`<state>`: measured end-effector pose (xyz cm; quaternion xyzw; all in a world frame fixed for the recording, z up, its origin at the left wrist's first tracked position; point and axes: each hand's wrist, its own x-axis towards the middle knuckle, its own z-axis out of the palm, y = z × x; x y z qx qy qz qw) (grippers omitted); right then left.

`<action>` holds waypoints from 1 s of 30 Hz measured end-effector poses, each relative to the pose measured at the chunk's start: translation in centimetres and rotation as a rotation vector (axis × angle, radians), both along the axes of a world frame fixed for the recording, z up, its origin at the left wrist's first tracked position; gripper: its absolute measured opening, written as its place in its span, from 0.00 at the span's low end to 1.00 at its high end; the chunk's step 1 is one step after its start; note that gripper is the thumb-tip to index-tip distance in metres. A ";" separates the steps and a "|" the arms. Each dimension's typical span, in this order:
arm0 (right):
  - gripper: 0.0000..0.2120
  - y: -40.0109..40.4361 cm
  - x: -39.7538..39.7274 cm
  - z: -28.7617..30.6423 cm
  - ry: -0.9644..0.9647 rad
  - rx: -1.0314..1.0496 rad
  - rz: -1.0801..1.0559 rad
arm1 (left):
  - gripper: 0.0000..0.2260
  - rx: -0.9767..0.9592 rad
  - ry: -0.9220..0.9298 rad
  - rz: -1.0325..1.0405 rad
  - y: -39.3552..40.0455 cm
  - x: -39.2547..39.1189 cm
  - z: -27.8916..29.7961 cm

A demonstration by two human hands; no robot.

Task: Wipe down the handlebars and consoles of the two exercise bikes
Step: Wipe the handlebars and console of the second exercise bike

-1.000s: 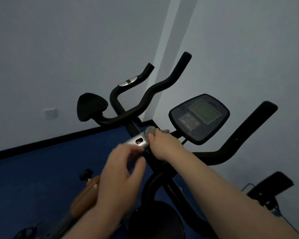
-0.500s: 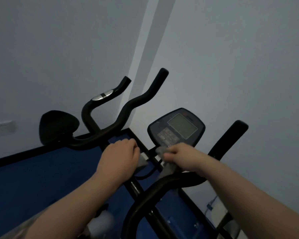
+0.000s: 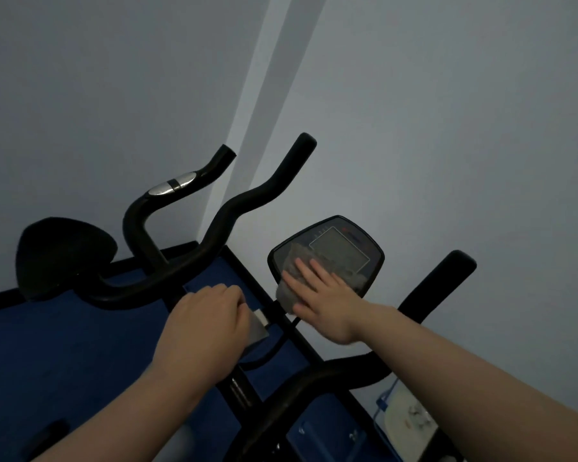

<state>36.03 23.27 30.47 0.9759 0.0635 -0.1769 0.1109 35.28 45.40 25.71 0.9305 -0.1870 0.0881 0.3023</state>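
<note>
The near bike's black console [image 3: 342, 243] with a grey screen tilts up at centre right. My right hand [image 3: 321, 295] lies flat on its lower left part, pressing a grey cloth [image 3: 296, 261] against it. My left hand [image 3: 207, 325] is closed over the silver plate [image 3: 259, 330] on the handlebar stem. The near bike's black handlebar [image 3: 434, 288] rises to the right, and its left branch [image 3: 247, 201] sweeps up behind. A second handlebar [image 3: 177, 185] with a silver sensor stands further left.
A black saddle-shaped pad [image 3: 60, 255] sits at left. Blue floor [image 3: 47, 355] with a black skirting runs below the grey walls, which meet in a corner behind the bikes. A pale object with a blue cable [image 3: 407, 418] lies on the floor at lower right.
My right hand has gone up with the cloth from the handlebar below the console onto the console face. My left hand stays on the stem. The view has shifted slightly.
</note>
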 end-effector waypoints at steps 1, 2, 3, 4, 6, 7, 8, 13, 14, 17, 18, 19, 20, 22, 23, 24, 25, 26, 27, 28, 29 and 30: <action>0.30 -0.6 -0.9 0.1 0.049 -0.035 -0.028 | 0.10 -0.001 -0.002 0.000 0.0 0.0 0.1; 0.32 -1.1 -1.7 0.1 0.064 -0.058 -0.087 | 0.10 0.005 -0.003 -0.004 -0.1 0.0 0.1; 0.33 -1.4 -2.2 0.1 0.055 -0.062 -0.166 | 0.10 0.014 -0.005 -0.009 -0.1 0.0 0.1; 0.34 -1.3 -2.3 0.0 0.041 -0.055 -0.250 | 0.10 0.025 -0.010 -0.016 0.0 0.0 0.0; 0.36 -0.7 -1.2 -0.3 0.025 -0.093 -0.381 | 0.10 0.029 -0.016 -0.020 0.0 -0.1 0.0; 0.35 -0.5 -0.4 -0.3 -0.001 -0.126 -0.425 | 0.10 0.021 -0.010 -0.021 0.1 -0.1 0.0; 0.34 -0.7 0.6 -0.3 -0.057 -0.120 -0.455 | 0.10 0.008 -0.003 -0.020 0.1 -0.1 0.0; 0.29 -1.6 4.9 0.6 -0.354 0.082 -0.456 | 0.09 0.030 -0.013 -0.010 -0.2 0.0 -0.2; 0.29 -0.9 5.7 0.4 -0.378 0.082 -0.426 | 0.09 0.030 -0.020 -0.005 -0.2 0.1 -0.2; 0.28 2.7 6.2 -0.8 -0.344 0.079 -0.247 | 0.09 0.002 -0.029 -0.003 -0.1 0.0 -0.2; 0.28 3.5 5.6 -1.3 -0.299 0.071 -0.177 | 0.09 -0.006 -0.034 -0.004 0.0 0.0 -0.2; 0.29 4.0 4.6 -1.7 -0.248 0.067 -0.127 | 0.09 -0.013 -0.034 -0.007 0.1 0.0 -0.2; 0.29 4.1 3.2 -2.1 -0.203 0.066 -0.107 | 0.09 -0.016 -0.027 -0.012 0.2 0.0 -0.2; 0.30 3.5 0.5 -2.3 -0.134 0.040 -0.150 | 0.10 -0.010 -0.007 -0.022 0.2 -0.2 0.1; 0.31 3.2 -0.6 -2.1 -0.101 0.014 -0.199 | 0.10 -0.006 -0.002 -0.031 0.2 -0.3 0.3; 0.31 2.9 -1.3 -1.8 -0.061 -0.015 -0.266 | 0.10 -0.001 0.002 -0.039 0.3 -0.4 0.4; 0.32 2.6 -1.6 -1.2 -0.023 -0.044 -0.350 | 0.10 0.003 0.006 -0.045 0.4 -0.5 0.4; 0.32 2.3 -1.7 -0.8 -0.003 -0.075 -0.439 | 0.10 0.002 0.009 -0.047 0.4 -0.5 0.4; 0.33 1.9 -1.5 -0.4 -0.016 -0.093 -0.529 | 0.10 0.000 0.010 -0.050 0.5 -0.5 0.3; 0.34 1.6 -1.3 -0.3 -0.060 -0.091 -0.611 | 0.10 -0.001 0.009 -0.052 0.5 -0.6 0.3; 0.34 1.1 -0.9 -0.3 -0.123 -0.072 -0.669 | 0.10 -0.002 0.003 -0.045 0.5 -0.6 0.2; 0.34 0.7 -0.1 -0.4 -0.187 -0.052 -0.697 | 0.10 0.000 -0.006 -0.033 0.4 -0.7 0.2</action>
